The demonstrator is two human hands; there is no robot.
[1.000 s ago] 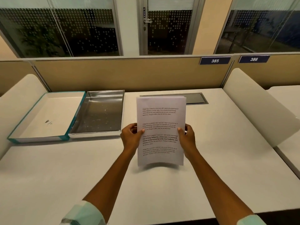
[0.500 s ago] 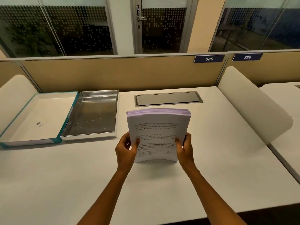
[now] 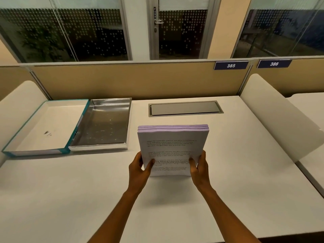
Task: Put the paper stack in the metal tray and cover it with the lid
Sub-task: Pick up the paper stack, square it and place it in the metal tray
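I hold a thick stack of printed white paper (image 3: 172,146) upright on its lower edge at the middle of the white desk. My left hand (image 3: 140,170) grips its lower left side and my right hand (image 3: 199,168) its lower right side. The empty metal tray (image 3: 103,125) lies to the left, at the back of the desk. Right beside the tray, further left, lies the teal-edged lid (image 3: 43,128), turned inside up with its white inside showing.
A grey cable hatch (image 3: 185,108) is set flush in the desk behind the stack. Beige partitions close the back and white curved dividers (image 3: 273,113) stand on both sides. The desk's near edge runs along the bottom right.
The stack has come down from mid-air and now stands with its lower edge on the desk, tilted so its top edge shows. Both hands kept hold of its lower sides.
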